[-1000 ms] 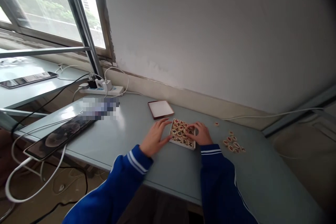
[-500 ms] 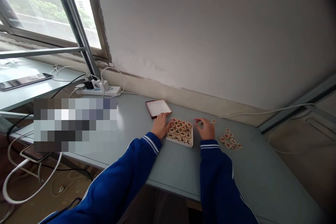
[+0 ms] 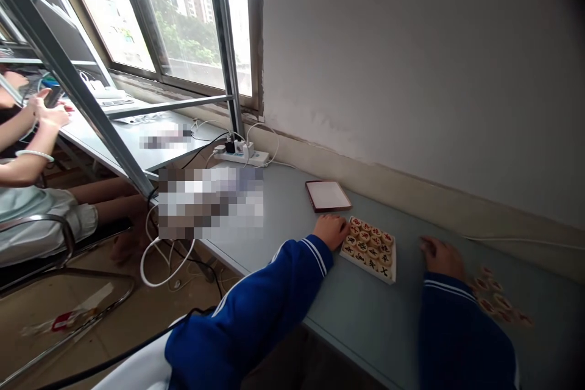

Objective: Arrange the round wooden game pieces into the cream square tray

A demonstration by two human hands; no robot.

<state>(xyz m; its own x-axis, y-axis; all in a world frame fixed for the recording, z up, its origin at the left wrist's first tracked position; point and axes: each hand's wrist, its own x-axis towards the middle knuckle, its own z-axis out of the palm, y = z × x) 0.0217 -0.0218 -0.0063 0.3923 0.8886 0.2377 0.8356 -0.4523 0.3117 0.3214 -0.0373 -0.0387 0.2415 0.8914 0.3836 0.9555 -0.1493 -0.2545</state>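
Note:
My left hand [image 3: 331, 231] lies with bent fingers against the left edge of a shallow white box [image 3: 365, 267]. Round wooden Chinese chess pieces [image 3: 372, 252] fill it in rows, red characters at the back and black ones toward me. Over the table to the right of the box, my right hand [image 3: 442, 258] is slightly blurred, its fingers curled down and together; whatever is under the fingertips is hidden. Beyond that hand several loose chess pieces [image 3: 496, 292] lie scattered and smeared. The dark red box lid [image 3: 328, 195] rests upturned behind my left hand.
A power strip [image 3: 242, 157] with plugs and cables sits along the wall at the back left. Pixelated items cover part of the table [image 3: 274, 244]. At far left another person [image 3: 31, 152] sits holding a phone. A metal frame post [image 3: 82, 73] stands between us.
The view has swung left, bringing the other person into sight. My right hand has moved away from the box to the right. My left hand's fingers have drawn in at the box edge.

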